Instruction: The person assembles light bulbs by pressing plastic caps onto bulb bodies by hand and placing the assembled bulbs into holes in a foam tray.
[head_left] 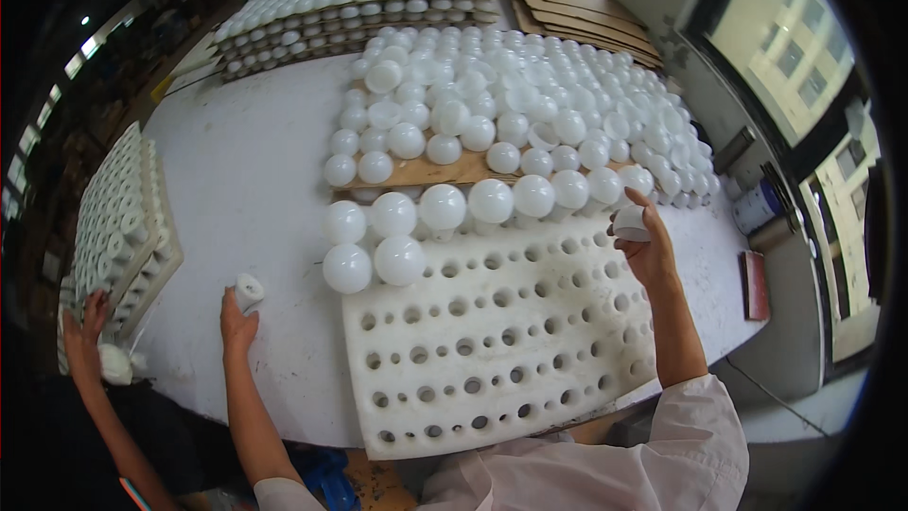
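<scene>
Left grip [238,322] closed around a white cylinder [250,292]; right grip [649,248] around another white piece [631,223], above the foam tray [395,416]. Progress: rear row of globes [491,201] apparently complete, second holds two; remaining visible holes bare.

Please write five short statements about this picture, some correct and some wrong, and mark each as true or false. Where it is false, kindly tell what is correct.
1. The left hand holds a white cylindrical part. True.
2. The right hand is empty. False: it holds a white piece.
3. Every hole of the white board is covered by a globe. False: most holes are open; white globes stand along its far edge and at its far left corner.
4. Another person's hand is at the stack of white cylinders on the left. True.
5. The brown sheets lie at the near edge of the table. False: they lie at the far side.
</scene>
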Demonstrator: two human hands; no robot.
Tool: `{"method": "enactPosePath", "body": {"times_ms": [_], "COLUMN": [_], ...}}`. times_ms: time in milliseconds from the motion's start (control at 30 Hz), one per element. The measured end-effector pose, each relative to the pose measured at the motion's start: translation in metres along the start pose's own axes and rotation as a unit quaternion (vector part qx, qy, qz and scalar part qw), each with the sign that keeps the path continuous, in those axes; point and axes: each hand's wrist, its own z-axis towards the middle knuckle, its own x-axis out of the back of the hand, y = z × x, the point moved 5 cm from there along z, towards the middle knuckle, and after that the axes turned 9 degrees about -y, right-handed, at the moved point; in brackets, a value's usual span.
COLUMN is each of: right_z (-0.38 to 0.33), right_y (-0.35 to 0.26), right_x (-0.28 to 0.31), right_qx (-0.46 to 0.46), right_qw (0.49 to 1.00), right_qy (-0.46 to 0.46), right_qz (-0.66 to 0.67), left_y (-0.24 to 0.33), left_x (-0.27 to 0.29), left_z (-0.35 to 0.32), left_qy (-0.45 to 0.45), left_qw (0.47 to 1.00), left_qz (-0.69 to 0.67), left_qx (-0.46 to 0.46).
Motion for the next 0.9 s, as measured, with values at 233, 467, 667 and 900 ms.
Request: {"method": "enactPosePath", "body": {"times_ms": [233, 467, 667, 900], "right_z": [-0.108, -0.095, -0.092, -0.109], "right_y": [0.016, 0.021, 0.040, 0.065], "right_x": [-0.008, -0.043, -0.116, -0.150], "right_qx": [-0.059, -0.154, -0.139, -0.076], "right_qw": [0.988, 0.961, 0.948, 0.919], "right_qy": [0.062, -0.087, -0.266, -0.348], "right_qz": [0.126, -0.214, 0.111, -0.170], "left_y": [0.018, 0.111, 0.245, 0.283], "left_x": [-0.010, 0.008, -0.019, -0.043], "left_z": [-0.012, -0.148, -0.255, -0.280], "left_qy": [0.051, 0.075, -0.307, -0.465], "left_qw": [0.993, 0.766, 0.710, 0.699], "left_qz": [-0.109, -0.628, -0.610, -0.474], "left_qx": [-0.004, -0.113, -0.172, -0.265]}}
